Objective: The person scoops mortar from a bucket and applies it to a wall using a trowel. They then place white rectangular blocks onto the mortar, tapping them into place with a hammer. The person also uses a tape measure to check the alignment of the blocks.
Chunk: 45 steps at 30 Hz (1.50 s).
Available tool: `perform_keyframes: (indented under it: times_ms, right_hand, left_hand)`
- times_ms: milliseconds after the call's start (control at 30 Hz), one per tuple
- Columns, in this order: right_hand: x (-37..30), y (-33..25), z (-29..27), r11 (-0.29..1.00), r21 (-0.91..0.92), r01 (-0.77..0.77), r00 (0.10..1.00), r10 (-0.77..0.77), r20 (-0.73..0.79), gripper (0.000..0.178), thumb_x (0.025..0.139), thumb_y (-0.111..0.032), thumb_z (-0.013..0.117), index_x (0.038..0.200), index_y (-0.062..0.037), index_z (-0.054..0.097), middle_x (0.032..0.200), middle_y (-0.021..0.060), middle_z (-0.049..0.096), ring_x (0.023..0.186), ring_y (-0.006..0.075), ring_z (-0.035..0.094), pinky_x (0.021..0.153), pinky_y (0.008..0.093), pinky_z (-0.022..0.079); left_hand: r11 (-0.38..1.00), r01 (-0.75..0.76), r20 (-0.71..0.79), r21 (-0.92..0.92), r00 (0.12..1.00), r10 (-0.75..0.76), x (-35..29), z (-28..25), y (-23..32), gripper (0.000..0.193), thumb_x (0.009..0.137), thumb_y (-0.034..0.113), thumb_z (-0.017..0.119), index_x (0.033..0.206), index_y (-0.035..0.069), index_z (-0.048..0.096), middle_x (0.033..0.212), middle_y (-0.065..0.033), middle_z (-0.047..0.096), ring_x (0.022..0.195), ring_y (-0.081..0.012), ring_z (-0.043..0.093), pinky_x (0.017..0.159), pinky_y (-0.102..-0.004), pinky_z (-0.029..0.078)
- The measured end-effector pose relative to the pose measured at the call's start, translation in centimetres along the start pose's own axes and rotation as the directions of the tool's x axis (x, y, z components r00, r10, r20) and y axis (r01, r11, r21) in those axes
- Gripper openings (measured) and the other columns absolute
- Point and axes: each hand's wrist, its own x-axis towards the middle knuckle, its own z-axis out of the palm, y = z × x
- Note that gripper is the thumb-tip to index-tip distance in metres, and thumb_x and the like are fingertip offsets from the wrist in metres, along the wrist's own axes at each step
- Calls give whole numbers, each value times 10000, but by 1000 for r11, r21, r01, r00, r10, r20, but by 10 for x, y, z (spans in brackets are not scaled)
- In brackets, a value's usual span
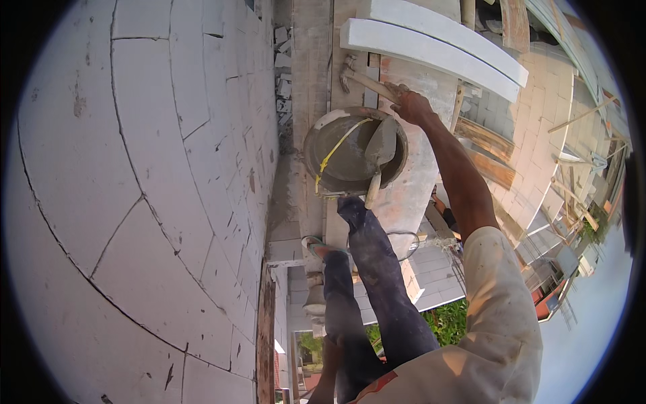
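My right hand (410, 106), arm stretched forward, is closed round the wooden handle of a claw hammer (369, 82). The hammer's metal head points left, over the planks beyond the bucket. Just below it stands a round, mortar-caked bucket (311, 161) with grey wet mortar (340, 145) inside. A yellow bail handle (336, 149) arches across the bucket. Resting in it is a trowel (381, 143), its wooden grip sticking out over the near rim. Low in the view, my left hand (331, 350) is beside my thigh, its fingers hidden.
A tall wall of pale blocks (182, 168) runs along my left. Long white blocks (431, 57) lie ahead on the narrow plank platform (410, 172). Timber boards (484, 155) lie beyond its right edge, with a drop to lower walls. My feet stand close to the bucket.
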Motion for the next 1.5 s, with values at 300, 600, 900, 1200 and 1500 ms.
perform_keyframes:
  times_ms: [300,600,900,1200,1500]
  right_hand:
    - [-99,43,-4,995,41,89,978,-80,-195,525,898,-136,653,1404,-15,579,1232,270,663,1147,419,655,994,482,547]
    - [-402,-242,-204,548,300,781,574,-441,-690,557,924,-125,753,1444,-61,562,1131,141,715,1057,273,708,934,410,554]
    - [-640,-525,-443,518,-451,727,-54,-612,-789,837,900,-525,746,1569,-151,412,1418,217,540,1342,386,530,1065,535,496]
    - [-650,-600,-461,757,-384,529,383,-616,-688,959,792,-650,770,1560,-183,435,1562,257,430,1401,420,500,1114,496,478]
    - [-665,-428,-303,-246,852,461,231,-895,-383,694,939,-154,705,1557,-82,397,1342,198,622,1113,275,685,863,388,630]
  left_hand:
    - [999,-33,42,3,999,33,-25,-18,36,643,993,429,526,1408,-55,439,1311,-398,561,1243,-539,559,1045,-585,455]
    - [795,-605,-130,-44,793,596,-84,-46,-7,613,922,318,617,1402,-45,504,1266,-347,613,1177,-486,615,1003,-543,485]
    - [361,-933,-552,12,295,780,-41,-10,-89,491,858,247,653,1245,-52,607,971,-299,691,903,-393,701,810,-504,527]
    - [468,-798,-753,-380,560,346,-83,8,-112,449,867,275,677,1110,-102,681,995,-268,723,913,-316,727,797,-437,554]
    - [-35,-836,-837,-547,546,42,-240,-70,-78,588,934,223,653,1418,-91,536,1326,-258,674,1245,-311,654,1064,-401,496]
